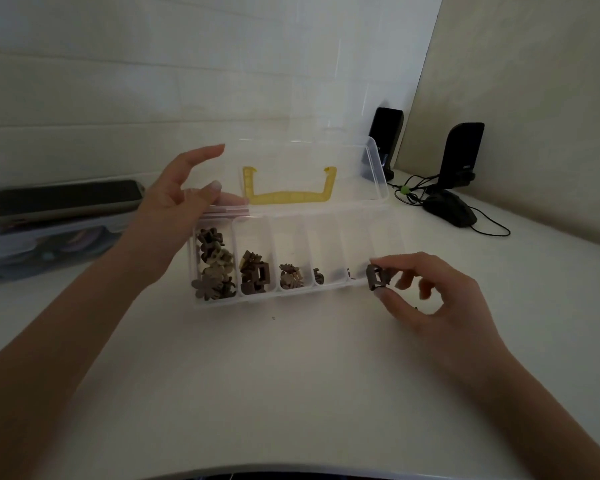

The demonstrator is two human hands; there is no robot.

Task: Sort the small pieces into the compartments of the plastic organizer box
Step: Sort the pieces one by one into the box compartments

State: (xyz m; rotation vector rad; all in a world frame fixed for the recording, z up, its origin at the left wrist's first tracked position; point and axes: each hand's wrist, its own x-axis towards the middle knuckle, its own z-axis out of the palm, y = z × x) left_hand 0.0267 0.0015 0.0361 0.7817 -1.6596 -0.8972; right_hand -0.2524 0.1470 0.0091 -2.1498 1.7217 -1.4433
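A clear plastic organizer box (326, 289) lies open on the white table, its lid (312, 168) with a yellow handle (288, 197) standing up behind. Brown flower-shaped pieces (213, 268) fill the leftmost compartment. Square brown pieces (255, 273) sit in the second, smaller pieces (291, 277) in the third, and single pieces in the two after. My right hand (426, 296) pinches a square brown piece (375, 278) between thumb and forefinger at the box's front right corner. My left hand (181, 202) hovers with spread fingers over the box's back left corner, holding nothing.
A dark flat device (66, 199) lies on a clear storage bin (42, 244) at the left. Two black speakers (385, 136) (461, 154), a black mouse (451, 211) and cables (413, 192) stand at the back right. A tiny crumb (273, 318) lies before the box.
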